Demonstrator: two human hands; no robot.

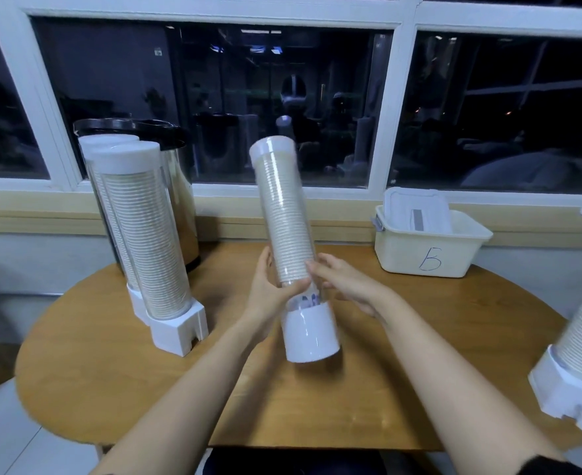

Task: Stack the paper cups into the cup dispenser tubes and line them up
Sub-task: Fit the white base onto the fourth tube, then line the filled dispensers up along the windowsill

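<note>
Nearest, the table [111, 389] curves away at 6 o'clock, and open wood is seen there beneath the forearms. A filled dispenser [577, 354] is seen at 4 o'clock, seemingly at the table's right edge and cut off by the frame. It should be given a wide berth by the right elbow.

Above the table's middle the held tube [289, 217] is kept clear of the surface, tilted with its cap towards 11 o'clock and its white base [310, 334] towards 5 o'clock. The paper cups [288, 241] are packed inside it. The left hand [269, 286] is wrapped round the lower clear part, thumb across the front. The right hand [348, 286] is laid against the tube's right side; whether it clasps cannot be told through the blur.

The tube is best brought upright first, then lowered base-flat so that the stack is not jolted.

At 10 o'clock two filled tubes [145, 234] are stood close together, one behind the other, before a metal urn [183, 186] — room for a third appears to be offered just to their right. At 1 o'clock a bin marked B [430, 255] is set well apart, near the far edge
</note>
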